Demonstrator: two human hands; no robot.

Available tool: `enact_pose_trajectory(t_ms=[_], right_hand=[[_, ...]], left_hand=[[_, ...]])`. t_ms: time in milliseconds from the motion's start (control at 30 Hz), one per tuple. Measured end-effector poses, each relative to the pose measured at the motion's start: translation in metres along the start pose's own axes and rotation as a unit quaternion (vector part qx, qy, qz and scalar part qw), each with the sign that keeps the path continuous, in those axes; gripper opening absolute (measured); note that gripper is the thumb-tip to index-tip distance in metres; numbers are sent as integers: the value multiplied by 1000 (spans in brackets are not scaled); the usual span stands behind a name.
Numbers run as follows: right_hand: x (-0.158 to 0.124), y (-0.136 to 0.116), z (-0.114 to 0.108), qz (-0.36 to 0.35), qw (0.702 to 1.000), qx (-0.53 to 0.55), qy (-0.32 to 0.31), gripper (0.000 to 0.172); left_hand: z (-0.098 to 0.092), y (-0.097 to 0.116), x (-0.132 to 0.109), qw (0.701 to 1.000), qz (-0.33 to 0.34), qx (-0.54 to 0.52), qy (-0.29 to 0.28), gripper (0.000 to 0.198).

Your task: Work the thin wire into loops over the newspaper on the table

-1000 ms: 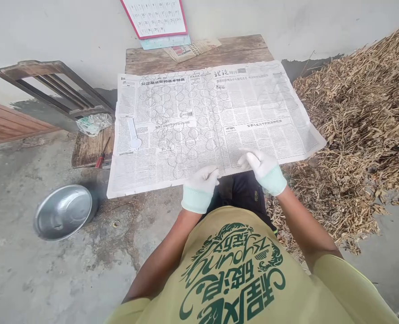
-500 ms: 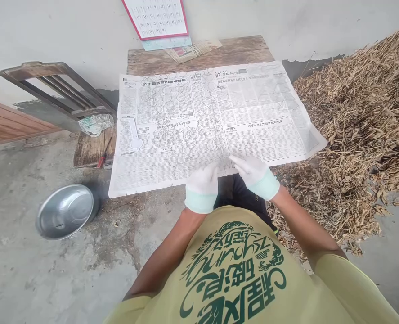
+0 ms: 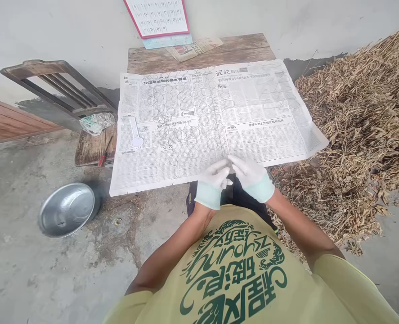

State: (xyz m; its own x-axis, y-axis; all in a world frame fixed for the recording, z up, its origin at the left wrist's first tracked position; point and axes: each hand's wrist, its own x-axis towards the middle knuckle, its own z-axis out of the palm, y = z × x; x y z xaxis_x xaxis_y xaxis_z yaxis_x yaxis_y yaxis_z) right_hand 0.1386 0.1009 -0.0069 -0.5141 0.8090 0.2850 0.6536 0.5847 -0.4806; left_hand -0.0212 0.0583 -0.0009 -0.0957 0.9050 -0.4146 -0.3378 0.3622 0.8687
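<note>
Two hands in thin white knit gloves with pale green cuffs meet just past my olive shirt with its dark green print. I mark the left hand [image 3: 213,180] as half curled, its fingertips against the right hand [image 3: 251,175]. The right fingers lie stretched and close together. Both hands touch the near edge of the newspaper [image 3: 212,117]. I cannot tell whether either one pinches the sheet. The newspaper is a wide, flat, open double page, grey-white, with dense print and looping pen circles drawn over its middle. It covers most of the table [image 3: 239,47], and its near and right edges hang past the worn, grainy planks. I see a small flat white spoon-shaped piece [image 3: 136,134] lying on the left page. Left of me on the rough concrete floor sits a round, shiny, dented metal bowl [image 3: 66,215]. Beyond it a red-handled screwdriver [image 3: 102,158] lies on a low, dark wooden board [image 3: 91,148], with a crumpled clear plastic bag [image 3: 96,122] at its far end. A big heap of dry, brittle, tan straw [image 3: 364,117] fills the right side and reaches the wall. Farther left a slatted wooden frame [image 3: 57,85] leans tilted. At the back a folded printed paper [image 3: 194,47] rests on the table's far edge. A red-bordered calendar [image 3: 159,17] hangs on the pale plaster wall.
</note>
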Motion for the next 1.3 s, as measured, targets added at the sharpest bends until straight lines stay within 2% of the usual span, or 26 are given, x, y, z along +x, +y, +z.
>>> enact_pose_trajectory(t_ms=[133,233,433,600,733,867,1000,1167,1300], right_hand=[[-2,5,-1,-49,998,-21,-31,44],[-2,7,-3,-60,997,-33,-30,43],[-2,6,-9,6,1000,-7,5,42],[-4,6,-11,27,999,35,7,41],[-5,4,-14,64,994,85,-18,40],[-3,2,-14,89,990,106,-24,38],[4,7,-18,106,990,83,-48,34],[26,31,-46,127,990,43,-33,30],[62,66,-82,196,980,10,11,29]], left_hand=[[0,4,3,996,-1,83,24,52],[-1,4,4,991,8,132,28,49],[-8,-1,2,988,73,128,41,38],[-14,2,0,986,114,123,-5,31],[-15,2,-2,983,146,114,-17,32],[-17,-2,-3,980,150,126,-23,32],[-16,-2,-2,978,121,168,-28,36],[-19,8,-10,968,105,227,22,40],[-35,11,-25,943,97,314,57,42]])
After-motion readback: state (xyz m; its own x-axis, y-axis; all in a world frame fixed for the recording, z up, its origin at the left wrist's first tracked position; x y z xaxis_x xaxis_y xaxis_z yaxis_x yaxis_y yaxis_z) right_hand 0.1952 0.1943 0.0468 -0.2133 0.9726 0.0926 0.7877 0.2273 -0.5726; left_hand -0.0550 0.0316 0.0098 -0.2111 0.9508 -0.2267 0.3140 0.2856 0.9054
